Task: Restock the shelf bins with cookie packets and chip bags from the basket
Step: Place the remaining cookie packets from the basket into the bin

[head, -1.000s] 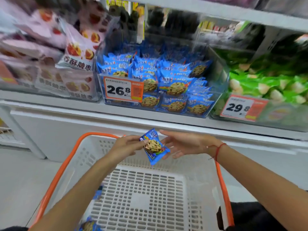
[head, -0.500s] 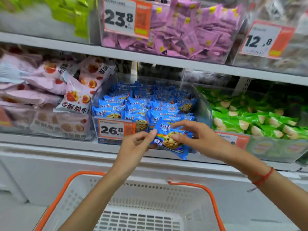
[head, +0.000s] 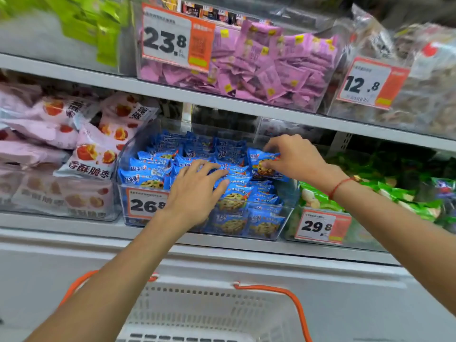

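Shelf bin [head: 286, 213]: right hand [head: 293, 156] pinches cookie packet [head: 262, 164]; left hand [head: 197, 191] flat beside.

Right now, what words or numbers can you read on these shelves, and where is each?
"23.8": price tag on the purple packet bin.
"12.8": price tag on the upper right bin.
"26.8": price tag on the blue cookie packet bin, part hidden by the left hand.
"29.8": price tag on the green packet bin.
"香酥脆枣": pink bag.
Small tag print: too blurred.

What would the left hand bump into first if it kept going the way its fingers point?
Probably the blue cookie packets piled in the clear bin; the left hand already lies flat on that heap, fingers pointing toward the back.
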The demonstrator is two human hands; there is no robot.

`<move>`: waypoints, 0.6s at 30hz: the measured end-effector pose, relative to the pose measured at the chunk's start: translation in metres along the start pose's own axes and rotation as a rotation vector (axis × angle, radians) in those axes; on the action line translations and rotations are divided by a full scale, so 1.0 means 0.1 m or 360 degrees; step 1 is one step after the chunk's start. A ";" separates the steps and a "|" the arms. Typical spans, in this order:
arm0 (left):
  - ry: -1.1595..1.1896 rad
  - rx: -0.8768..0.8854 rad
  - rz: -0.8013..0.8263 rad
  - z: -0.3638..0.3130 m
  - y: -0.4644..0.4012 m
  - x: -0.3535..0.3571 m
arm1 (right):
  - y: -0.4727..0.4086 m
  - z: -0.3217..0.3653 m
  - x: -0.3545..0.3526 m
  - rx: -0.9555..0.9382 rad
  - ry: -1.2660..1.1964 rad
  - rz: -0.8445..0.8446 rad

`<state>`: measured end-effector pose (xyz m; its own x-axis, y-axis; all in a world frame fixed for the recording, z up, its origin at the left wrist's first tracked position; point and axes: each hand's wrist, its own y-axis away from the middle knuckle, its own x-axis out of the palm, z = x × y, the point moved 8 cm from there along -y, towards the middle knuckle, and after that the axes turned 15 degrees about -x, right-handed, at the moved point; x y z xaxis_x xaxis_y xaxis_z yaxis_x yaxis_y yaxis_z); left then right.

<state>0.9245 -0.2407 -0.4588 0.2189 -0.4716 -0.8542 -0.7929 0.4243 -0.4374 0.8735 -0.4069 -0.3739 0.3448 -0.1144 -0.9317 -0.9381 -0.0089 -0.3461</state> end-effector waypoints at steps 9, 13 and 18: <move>-0.0026 0.0032 -0.0004 0.00 0.01 0.00 | -0.33 -0.05 0.45 -0.0122 0.0023 0.0511; -0.0029 0.0037 -0.0010 0.01 0.02 0.02 | -0.32 -0.08 0.50 -0.0091 0.0032 0.0433; -0.0038 0.0038 -0.0017 0.02 0.02 0.03 | -0.29 -0.06 0.58 -0.0122 0.0259 0.0317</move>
<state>0.9247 -0.2394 -0.4625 0.2407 -0.4578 -0.8559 -0.7766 0.4381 -0.4527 0.9205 -0.4197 -0.4176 0.1491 -0.2797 -0.9484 -0.9888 -0.0445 -0.1423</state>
